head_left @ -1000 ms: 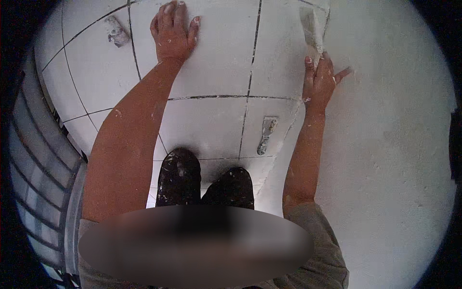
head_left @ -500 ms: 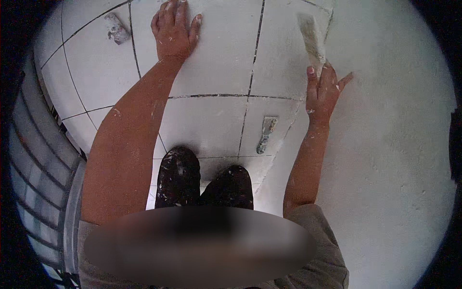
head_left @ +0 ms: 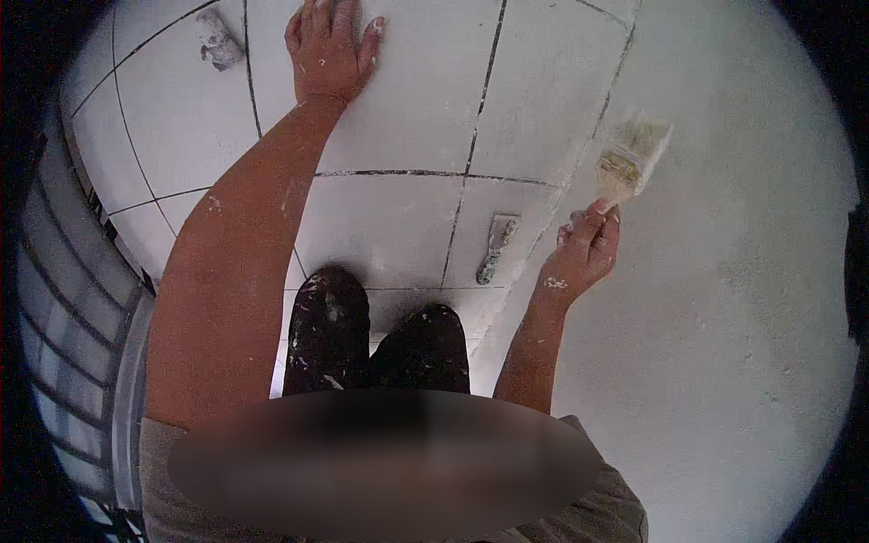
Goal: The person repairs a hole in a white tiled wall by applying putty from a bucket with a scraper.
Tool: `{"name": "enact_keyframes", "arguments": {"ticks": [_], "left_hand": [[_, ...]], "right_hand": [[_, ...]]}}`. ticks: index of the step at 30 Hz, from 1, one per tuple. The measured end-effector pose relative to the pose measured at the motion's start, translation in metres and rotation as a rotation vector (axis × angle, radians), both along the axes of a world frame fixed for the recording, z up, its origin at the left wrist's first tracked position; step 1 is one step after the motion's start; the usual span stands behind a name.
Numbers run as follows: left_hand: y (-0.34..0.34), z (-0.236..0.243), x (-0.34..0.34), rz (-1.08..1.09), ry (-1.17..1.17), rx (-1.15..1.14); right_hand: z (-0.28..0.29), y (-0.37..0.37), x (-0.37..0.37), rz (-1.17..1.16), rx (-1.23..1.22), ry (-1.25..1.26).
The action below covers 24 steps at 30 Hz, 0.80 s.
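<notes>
The right hand (head_left: 584,249) clasped a paintbrush (head_left: 631,161) by its handle, bristles touching or just off the white wall (head_left: 724,290) — which, I could not tell — while the left hand (head_left: 330,54), gripping nothing, lay palm-down on the tiled floor (head_left: 407,118), apart from a scraper (head_left: 499,242).

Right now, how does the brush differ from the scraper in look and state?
The brush is held in the right grip, while the scraper lies on the tiled floor. The brush ends in wide, pale bristles; the scraper ends in a flat, greyish blade. The brush's handle is pale where it shows; the scraper's is dark with whitish smears. Both point their wide ends away from the person.
</notes>
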<state>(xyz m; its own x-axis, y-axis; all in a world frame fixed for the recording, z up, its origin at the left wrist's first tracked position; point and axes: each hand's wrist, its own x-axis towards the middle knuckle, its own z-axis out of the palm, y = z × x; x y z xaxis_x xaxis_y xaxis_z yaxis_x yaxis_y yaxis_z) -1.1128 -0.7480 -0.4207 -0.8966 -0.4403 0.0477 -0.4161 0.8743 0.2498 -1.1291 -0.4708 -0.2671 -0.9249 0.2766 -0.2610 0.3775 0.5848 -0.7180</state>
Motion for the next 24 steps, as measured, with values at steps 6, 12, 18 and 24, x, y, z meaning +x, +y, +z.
{"name": "enact_keyframes", "arguments": {"ticks": [6, 12, 18, 24], "left_hand": [[0.001, 0.012, -0.003, 0.043, -0.025, 0.066], [-0.006, -0.004, 0.004, -0.010, 0.085, -0.059], [0.001, 0.007, -0.004, 0.017, 0.048, 0.021], [-0.004, 0.009, 0.002, 0.017, 0.045, 0.014]], "right_hand": [[-0.001, 0.021, 0.002, -0.269, -0.081, 0.001], [0.005, 0.014, 0.038, -0.295, -0.215, 0.019], [-0.006, 0.006, -0.006, -0.276, -0.327, 0.080], [-0.005, 0.008, 0.032, -0.375, -0.292, 0.033]]}}
